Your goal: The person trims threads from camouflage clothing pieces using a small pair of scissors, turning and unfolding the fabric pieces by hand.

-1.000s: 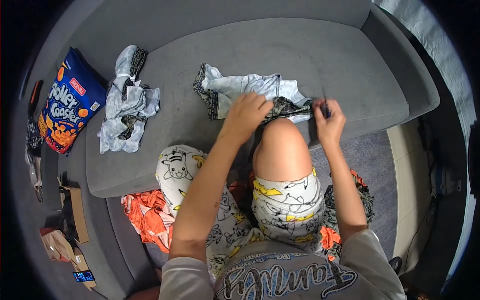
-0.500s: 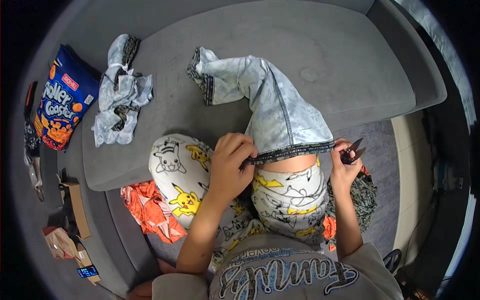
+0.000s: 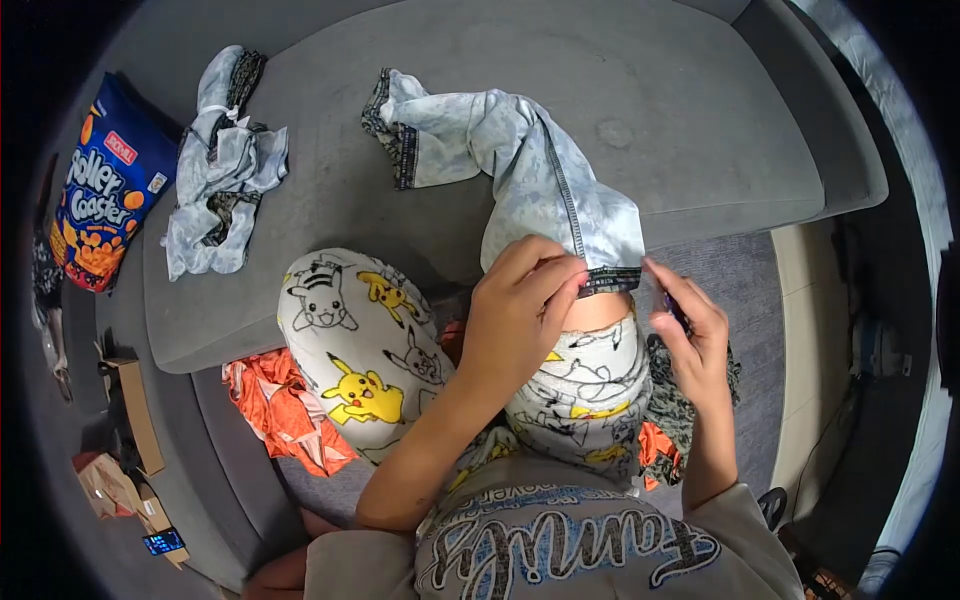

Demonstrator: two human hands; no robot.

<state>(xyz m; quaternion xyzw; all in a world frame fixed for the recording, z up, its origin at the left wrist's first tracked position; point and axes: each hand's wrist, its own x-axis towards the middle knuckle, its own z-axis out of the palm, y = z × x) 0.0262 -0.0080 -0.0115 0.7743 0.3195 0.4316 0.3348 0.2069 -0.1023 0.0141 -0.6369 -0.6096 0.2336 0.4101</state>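
Observation:
A light blue-grey mottled fabric piece (image 3: 545,200) with dark printed bands at its ends lies across the grey sofa and my raised thigh. My left hand (image 3: 525,305) pinches its near dark band (image 3: 612,281) around the middle seam. At the band's right end is my right hand (image 3: 692,335), its fingers curled round small dark scissors (image 3: 683,318), which are mostly hidden by the fingers. Patterned white pants (image 3: 365,340) with yellow cartoon figures cover my legs beneath the fabric.
Bunched similar fabric (image 3: 225,170) and a blue snack bag (image 3: 115,180) lie on the sofa (image 3: 700,120) at left. Orange cloth (image 3: 285,410) and dark patterned cloth (image 3: 700,385) lie low beside my legs. Cardboard boxes (image 3: 135,410) and a lit phone (image 3: 165,541) are lower left.
My left hand has slid right along the dark band towards the seam. My right hand has turned, so the scissor blades no longer point out to the right. The view has shifted slightly.

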